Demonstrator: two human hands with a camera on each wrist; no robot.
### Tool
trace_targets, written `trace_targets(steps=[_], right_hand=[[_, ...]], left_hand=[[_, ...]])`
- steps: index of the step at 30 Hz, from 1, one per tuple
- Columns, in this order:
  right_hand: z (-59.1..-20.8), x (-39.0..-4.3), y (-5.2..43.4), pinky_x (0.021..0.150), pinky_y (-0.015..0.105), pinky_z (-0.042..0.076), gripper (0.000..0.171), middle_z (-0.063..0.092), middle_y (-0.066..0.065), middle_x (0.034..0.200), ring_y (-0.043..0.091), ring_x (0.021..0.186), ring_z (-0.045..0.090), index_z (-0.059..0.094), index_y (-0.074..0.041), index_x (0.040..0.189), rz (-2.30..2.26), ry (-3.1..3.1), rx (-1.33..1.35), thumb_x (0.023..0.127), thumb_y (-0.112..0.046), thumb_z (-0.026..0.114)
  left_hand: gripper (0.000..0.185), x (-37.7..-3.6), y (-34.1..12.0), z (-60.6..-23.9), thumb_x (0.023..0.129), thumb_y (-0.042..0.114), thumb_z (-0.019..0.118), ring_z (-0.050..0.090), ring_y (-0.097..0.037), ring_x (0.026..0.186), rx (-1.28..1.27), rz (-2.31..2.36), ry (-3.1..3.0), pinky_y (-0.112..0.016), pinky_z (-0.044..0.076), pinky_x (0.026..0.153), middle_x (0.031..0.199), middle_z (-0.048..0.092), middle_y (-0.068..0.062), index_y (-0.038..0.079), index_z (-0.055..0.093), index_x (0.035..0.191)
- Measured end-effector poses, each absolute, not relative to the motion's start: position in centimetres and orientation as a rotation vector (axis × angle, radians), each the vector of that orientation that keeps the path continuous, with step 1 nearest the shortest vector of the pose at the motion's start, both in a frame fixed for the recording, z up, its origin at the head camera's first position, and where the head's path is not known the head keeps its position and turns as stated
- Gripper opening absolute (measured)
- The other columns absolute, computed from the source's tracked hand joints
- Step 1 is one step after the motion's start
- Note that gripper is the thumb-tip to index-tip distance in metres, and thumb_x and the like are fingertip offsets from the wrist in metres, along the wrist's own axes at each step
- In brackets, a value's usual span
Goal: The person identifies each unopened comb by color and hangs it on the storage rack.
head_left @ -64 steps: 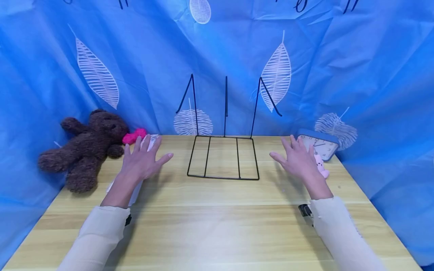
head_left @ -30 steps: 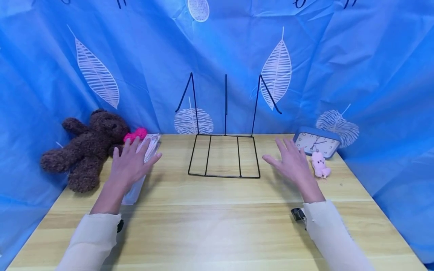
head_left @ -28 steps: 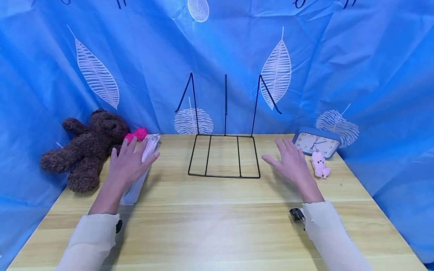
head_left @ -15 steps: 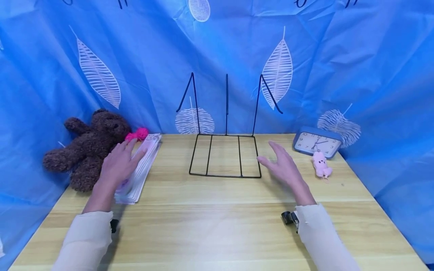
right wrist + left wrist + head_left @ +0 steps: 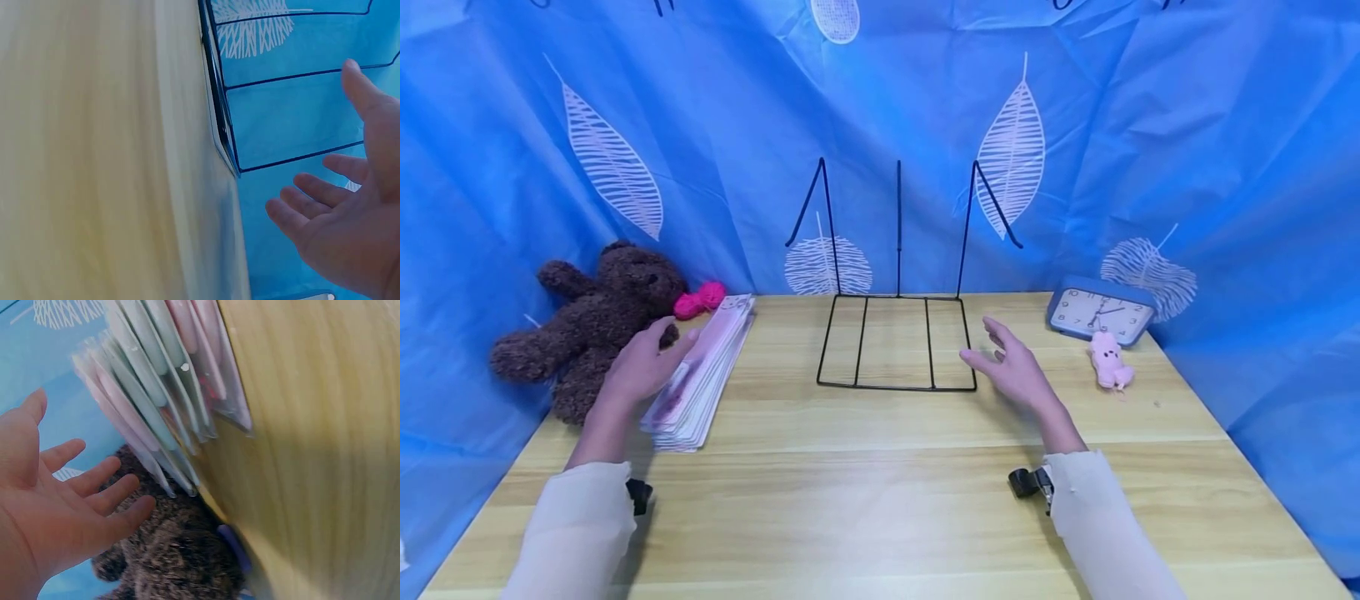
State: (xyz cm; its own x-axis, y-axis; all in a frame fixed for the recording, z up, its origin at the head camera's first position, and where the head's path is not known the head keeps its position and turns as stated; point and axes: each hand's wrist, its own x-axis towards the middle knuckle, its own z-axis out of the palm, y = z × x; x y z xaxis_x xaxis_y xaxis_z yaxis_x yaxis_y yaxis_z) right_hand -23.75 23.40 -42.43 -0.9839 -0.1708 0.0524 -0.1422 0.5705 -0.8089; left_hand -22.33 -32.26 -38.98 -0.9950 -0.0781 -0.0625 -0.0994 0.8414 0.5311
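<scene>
My left hand [image 5: 638, 367] hovers with loosely spread fingers and nothing in it, between a brown teddy bear [image 5: 587, 321] and a fanned stack of flat, clear-sleeved packets [image 5: 711, 367] with pink-purple fronts. In the left wrist view, pastel layers show inside the packets [image 5: 165, 369], and the fingers of that hand [image 5: 56, 506] stay apart from them. A black wire rack [image 5: 897, 387] with three uprights stands at the back centre. Just to its right hangs my right hand [image 5: 1015, 371], fingers relaxed and holding nothing; the right wrist view shows its bare palm [image 5: 356, 231].
Beside the bear's head lies a bright pink bow-like piece [image 5: 688, 306]. At the back right, a blue clock [image 5: 1101, 312] leans near the curtain, with a small pink plush toy [image 5: 1107, 358] in front. A blue leaf-print curtain [image 5: 910, 83] borders the wooden table [image 5: 880, 500].
My left hand has drifted left and down, uncovering the packets. The right hand has shifted left toward the rack, uncovering the clock and pink toy, and its fingers have turned more sideways.
</scene>
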Motion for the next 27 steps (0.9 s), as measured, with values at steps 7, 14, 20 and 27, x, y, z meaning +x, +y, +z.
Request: trace_targets(steps=[7, 14, 20, 27], right_hand=[[-43.1, -23.9, 23.3, 0.113, 0.056, 0.032, 0.097, 0.025, 0.025, 0.162, 0.046, 0.144, 0.031, 0.020, -0.005, 0.161, -1.533, 2.617, -0.280, 0.091, -0.042, 0.077], [-43.6, -24.1, 23.4, 0.114, 0.058, 0.031, 0.091, 0.031, 0.024, 0.160, 0.043, 0.144, 0.033, 0.028, -0.003, 0.158, -1.525, 2.584, -0.229, 0.090, -0.034, 0.079], [-43.6, -23.8, 23.4, 0.112, 0.057, 0.033, 0.084, 0.037, 0.025, 0.156, 0.041, 0.143, 0.036, 0.032, -0.001, 0.156, -1.516, 2.540, -0.148, 0.090, -0.026, 0.079], [-43.9, -24.0, 23.5, 0.112, 0.052, 0.036, 0.076, 0.049, 0.024, 0.146, 0.039, 0.136, 0.045, 0.041, 0.001, 0.151, -1.488, 2.529, -0.092, 0.091, -0.024, 0.079]], left_hand=[[0.096, -22.5, -33.0, -39.7, 0.099, 0.068, 0.039, 0.025, -0.060, 0.137, -0.234, 0.924, 2.901, -0.072, 0.027, 0.106, 0.155, 0.023, -0.039, -0.002, 0.014, 0.159], [0.092, -22.6, -33.1, -40.1, 0.101, 0.061, 0.045, 0.031, -0.058, 0.136, -0.288, 0.974, 2.848, -0.069, 0.029, 0.106, 0.150, 0.030, -0.042, -0.006, 0.015, 0.158], [0.085, -22.7, -33.0, -40.4, 0.103, 0.051, 0.050, 0.038, -0.056, 0.132, -0.297, 1.029, 2.795, -0.066, 0.034, 0.106, 0.146, 0.038, -0.040, -0.006, 0.017, 0.157], [0.081, -22.5, -33.1, -41.1, 0.103, 0.046, 0.054, 0.043, -0.052, 0.129, -0.258, 1.116, 2.753, -0.062, 0.038, 0.104, 0.143, 0.042, -0.038, -0.007, 0.022, 0.156]])
